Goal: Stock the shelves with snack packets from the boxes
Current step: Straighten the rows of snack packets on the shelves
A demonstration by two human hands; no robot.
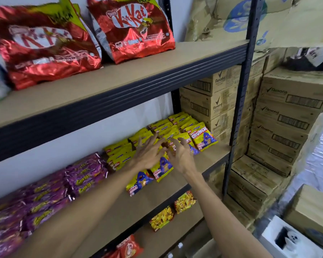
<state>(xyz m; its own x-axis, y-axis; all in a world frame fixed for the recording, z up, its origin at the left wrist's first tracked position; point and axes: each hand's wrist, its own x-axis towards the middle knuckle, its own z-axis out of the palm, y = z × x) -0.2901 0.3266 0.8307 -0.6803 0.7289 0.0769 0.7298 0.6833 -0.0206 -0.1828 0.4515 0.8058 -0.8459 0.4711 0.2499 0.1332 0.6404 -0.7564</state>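
A dark metal shelving unit (241, 116) with pale board shelves fills most of the view, and to its right stand tall stacks of brown Rexona cartons (285, 112), piled one on another behind and beside the upright post. On the top shelf (104, 81) two big red KitKat bags (132, 30) lean against the white wall, the left one blurred. On the middle shelf (209, 155) lie the snack packets: a wide group of purple packets (45, 194) at the left, then rows of yellow packets (168, 127) that go back to the wall, with one yellow Crunch packet (203, 136) standing tilted at the right end of the rows. Some yellow packets with blue print (140, 181) lie flat near the front edge of this shelf, just under the wrists. Both arms reach from the bottom of the view to the middle shelf. The left hand (147, 153) and the right hand (181, 155) are close beside each other over the yellow packets, both with fingers spread and a little curled, and neither one closes on a packet; whether the fingertips touch the packets I cannot tell, because of blur. On the lower shelf (190, 218) lie smaller yellow noodle-like packets (162, 218) and red packets (129, 248). At the bottom right is a white box (291, 241)
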